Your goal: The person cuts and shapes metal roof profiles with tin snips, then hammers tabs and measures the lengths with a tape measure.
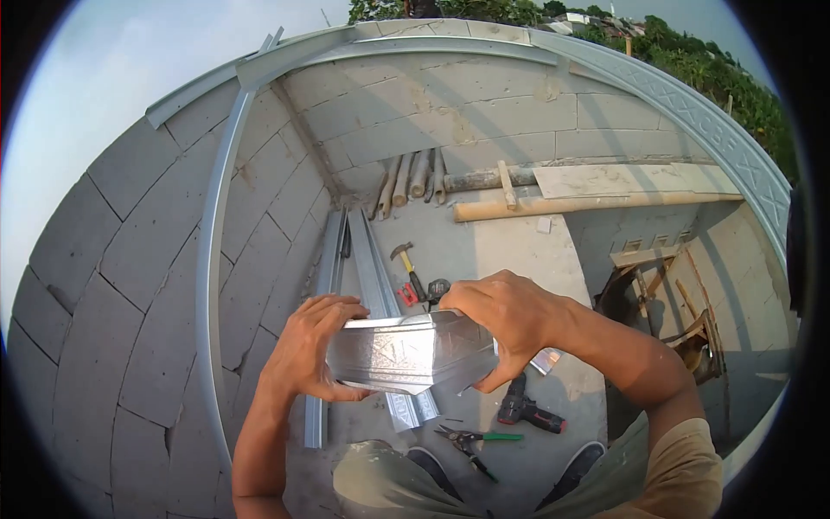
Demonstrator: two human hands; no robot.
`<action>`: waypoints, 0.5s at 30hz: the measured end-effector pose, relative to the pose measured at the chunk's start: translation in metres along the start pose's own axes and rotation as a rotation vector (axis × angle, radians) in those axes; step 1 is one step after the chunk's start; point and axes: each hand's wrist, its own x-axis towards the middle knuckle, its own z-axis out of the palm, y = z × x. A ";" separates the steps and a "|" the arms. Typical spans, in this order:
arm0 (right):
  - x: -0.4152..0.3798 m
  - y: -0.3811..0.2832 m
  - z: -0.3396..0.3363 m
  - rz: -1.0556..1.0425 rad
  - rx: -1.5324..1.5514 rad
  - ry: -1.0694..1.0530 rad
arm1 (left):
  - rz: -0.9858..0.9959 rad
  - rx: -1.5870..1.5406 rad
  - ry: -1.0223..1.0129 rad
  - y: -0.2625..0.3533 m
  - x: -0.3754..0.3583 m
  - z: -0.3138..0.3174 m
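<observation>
A short piece of shiny metal channel (406, 353) is held up in front of me between both hands. My left hand (303, 350) grips its left end, fingers over the top edge and thumb below. Around the right end my right hand (512, 318) is closed, fingers above and thumb underneath. Below the piece, on the concrete floor, lie a cordless drill (529, 408) and snips (471, 443) with a green handle. Past my hands are a hammer (406, 268), a tape measure (438, 291) and a small red object (406, 295) whose kind I cannot make out.
Long metal channels (370, 264) lie along the left block wall (130, 285). A raised metal profile (212, 242) curves past my left side. On the right, the floor edge drops into an opening (640, 303). A bamboo pole (536, 208) and several short pipes (402, 180) lie behind.
</observation>
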 end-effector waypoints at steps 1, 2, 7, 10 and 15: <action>-0.001 0.002 0.002 -0.058 0.057 0.071 | -0.020 0.007 -0.017 0.004 -0.001 -0.008; -0.001 0.003 0.005 -0.115 0.116 0.139 | -0.014 0.019 -0.016 0.008 0.000 -0.016; -0.007 -0.001 0.023 -0.004 0.207 0.013 | -0.143 0.037 -0.115 0.046 -0.011 -0.033; -0.016 -0.021 0.040 0.099 0.280 -0.318 | -0.263 -0.039 -0.302 0.064 -0.041 -0.019; 0.002 -0.041 0.062 -0.149 0.246 -0.300 | -0.416 -0.273 -0.298 0.064 -0.100 -0.006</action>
